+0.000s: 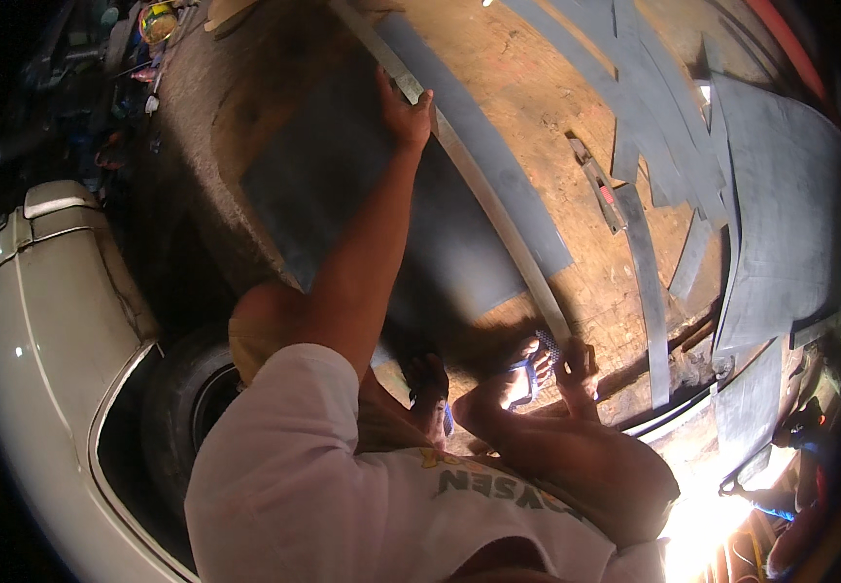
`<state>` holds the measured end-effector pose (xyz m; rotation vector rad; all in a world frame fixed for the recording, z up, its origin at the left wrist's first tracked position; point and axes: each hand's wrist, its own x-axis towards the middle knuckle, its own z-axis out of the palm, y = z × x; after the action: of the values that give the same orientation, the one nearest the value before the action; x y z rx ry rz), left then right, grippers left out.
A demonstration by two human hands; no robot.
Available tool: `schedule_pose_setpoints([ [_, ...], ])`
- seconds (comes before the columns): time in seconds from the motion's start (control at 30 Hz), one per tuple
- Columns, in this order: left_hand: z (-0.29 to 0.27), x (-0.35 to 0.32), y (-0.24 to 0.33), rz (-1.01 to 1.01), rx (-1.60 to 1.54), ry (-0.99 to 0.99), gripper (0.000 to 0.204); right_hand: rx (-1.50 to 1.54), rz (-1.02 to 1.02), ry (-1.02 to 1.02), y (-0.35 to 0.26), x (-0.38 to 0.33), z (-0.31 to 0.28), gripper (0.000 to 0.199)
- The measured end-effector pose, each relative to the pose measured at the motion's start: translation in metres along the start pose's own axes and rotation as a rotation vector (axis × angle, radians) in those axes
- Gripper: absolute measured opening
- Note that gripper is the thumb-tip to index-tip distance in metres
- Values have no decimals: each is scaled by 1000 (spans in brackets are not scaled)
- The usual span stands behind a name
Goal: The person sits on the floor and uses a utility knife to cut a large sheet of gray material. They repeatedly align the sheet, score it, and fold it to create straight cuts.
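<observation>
A long, narrow metal bar [498,201] lies slantwise across a dark grey sheet [328,165] on the wooden board. My left hand [408,115] is closed on the bar's upper part, with the thumb against its right side. Down at the bar's near end, my right hand [578,372] has its fingers curled in, closed on that end beside my sandalled foot [530,372]. A strip of the sheet [498,160] shows along the bar's right side. Shadow darkens the part of the sheet below my left arm.
A white car [46,321] with its wheel stands close on my left. To the right lie grey offcut strips [646,291], a metal hand tool [597,183] and a large grey sheet [780,204]. At lower right, another person's hand [743,491] is near a bright glare [707,534].
</observation>
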<state>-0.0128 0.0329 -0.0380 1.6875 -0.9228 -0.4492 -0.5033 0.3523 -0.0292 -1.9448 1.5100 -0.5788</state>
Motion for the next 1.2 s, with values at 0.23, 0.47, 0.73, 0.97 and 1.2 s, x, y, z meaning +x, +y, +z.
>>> schedule_pose_setpoints([
  [0.23, -4, -5, -24, -117, 1064, -195, 103, -366, -78, 8, -20, 39, 9, 39],
  [0.47, 11, -14, -34, -32, 1049, -212, 93, -365, -149, -24, -2, 37, 9, 43],
  [0.73, 6, -14, -80, 77, 899, -80, 86, -191, -73, -91, -7, 53, 18, 45],
  [0.97, 10, -10, -62, 100, 1067, -163, 85, -219, -121, -22, -9, 60, 22, 43],
  [1.2, 3, -9, -48, 84, 1046, -182, 86, -257, -119, -8, -21, 79, 20, 46],
])
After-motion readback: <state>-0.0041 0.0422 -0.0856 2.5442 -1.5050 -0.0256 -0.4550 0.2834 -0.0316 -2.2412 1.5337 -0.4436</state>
